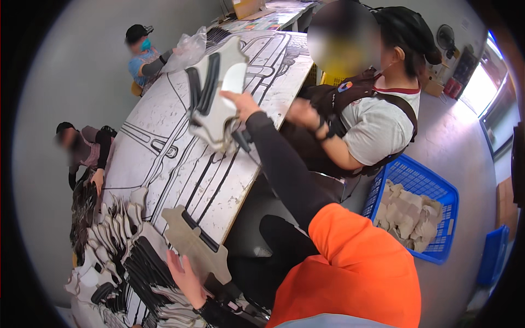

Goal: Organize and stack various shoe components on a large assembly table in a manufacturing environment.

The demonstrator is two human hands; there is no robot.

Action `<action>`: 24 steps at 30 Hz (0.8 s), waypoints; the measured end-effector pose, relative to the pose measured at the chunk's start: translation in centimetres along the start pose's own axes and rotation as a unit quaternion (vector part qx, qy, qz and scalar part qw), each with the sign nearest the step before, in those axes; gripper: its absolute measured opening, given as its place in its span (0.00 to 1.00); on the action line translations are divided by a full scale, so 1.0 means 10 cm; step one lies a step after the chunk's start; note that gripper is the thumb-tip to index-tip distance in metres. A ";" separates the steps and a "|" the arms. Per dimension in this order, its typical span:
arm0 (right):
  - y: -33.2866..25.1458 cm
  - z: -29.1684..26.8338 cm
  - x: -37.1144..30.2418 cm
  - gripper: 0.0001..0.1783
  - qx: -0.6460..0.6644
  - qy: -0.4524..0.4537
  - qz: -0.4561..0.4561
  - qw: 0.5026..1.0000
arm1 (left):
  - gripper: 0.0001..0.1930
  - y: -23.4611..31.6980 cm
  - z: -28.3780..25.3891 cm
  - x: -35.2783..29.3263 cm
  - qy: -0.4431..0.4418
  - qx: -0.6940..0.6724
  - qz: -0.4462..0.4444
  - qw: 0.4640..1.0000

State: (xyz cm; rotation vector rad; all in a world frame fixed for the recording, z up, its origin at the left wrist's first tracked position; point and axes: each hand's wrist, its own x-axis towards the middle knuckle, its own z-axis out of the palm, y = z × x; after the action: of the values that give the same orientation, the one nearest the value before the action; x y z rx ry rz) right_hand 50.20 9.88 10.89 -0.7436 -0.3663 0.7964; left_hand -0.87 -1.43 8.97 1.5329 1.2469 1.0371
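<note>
My right hand (243, 105) reaches far over the table, closed at the side of a beige shaped panel (220, 117) with padded black strips and a white patch on it. Its index finger lies stretched along the panel; the thumb is hidden. Black strips hang or lie beneath the hand, blurred. Close to me, my left hand (187, 280) has its fingers extended and apart, with nothing seen in it. It is beside another beige panel (194, 246) carrying a black strip, which lies at the table's near edge. Left of it is a large heap of similar panels (117, 232) and black strips (150, 262).
The white table (136, 158) has bold black line drawings. A co-worker (377, 109) in a dark apron sits at its right side. Two more people (145, 65) work along the far left. A blue basket (402, 169) of beige pieces stands on the floor at right.
</note>
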 end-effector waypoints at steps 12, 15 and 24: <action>-0.14 -1.25 0.39 0.25 -0.061 0.142 0.039 0.987 | 0.24 0.16 0.14 -0.22 -0.043 -0.004 -0.011 0.999; -0.06 -1.06 0.28 0.26 -0.079 0.167 0.036 0.982 | 0.24 0.17 0.15 -0.24 -0.033 -0.002 -0.018 0.999; -0.20 -0.71 -0.66 0.17 -0.055 -0.049 -0.063 0.995 | 0.24 0.31 0.47 -0.26 -0.061 -0.011 -0.023 0.998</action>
State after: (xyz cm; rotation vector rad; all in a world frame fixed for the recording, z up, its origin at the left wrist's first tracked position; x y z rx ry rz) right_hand 50.81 0.68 7.24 -0.7771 -0.5439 0.7000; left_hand 4.06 -4.88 10.53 1.5200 1.1776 0.9118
